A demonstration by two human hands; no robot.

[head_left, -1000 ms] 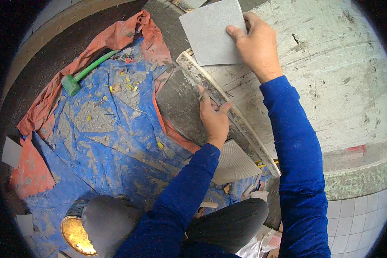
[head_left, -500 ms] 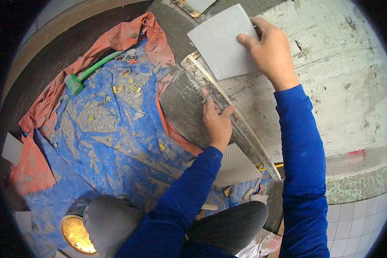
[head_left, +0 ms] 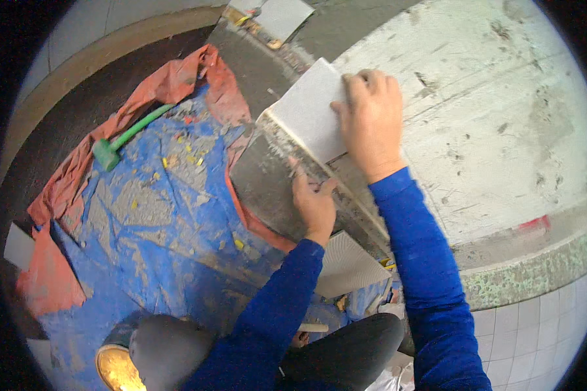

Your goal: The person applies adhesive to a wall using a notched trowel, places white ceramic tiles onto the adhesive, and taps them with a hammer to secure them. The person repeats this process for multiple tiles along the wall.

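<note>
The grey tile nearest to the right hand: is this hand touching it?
Touching. The head view shows the right hand at the edge of the grey tile, its thumb lying on the upper face.

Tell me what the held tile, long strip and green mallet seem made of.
Held tile: probably ceramic, matte pale grey, with a flat, even face and crisp edges. Long strip: possibly wood or metal, rough-looking; patchy grime leaves that open. Green mallet: perhaps rubber or plastic, dull, with head and handle both green.

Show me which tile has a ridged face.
The ridged tile, below the left hand: parallel lines cover it, while the held tile in the right hand looks smooth.
</note>
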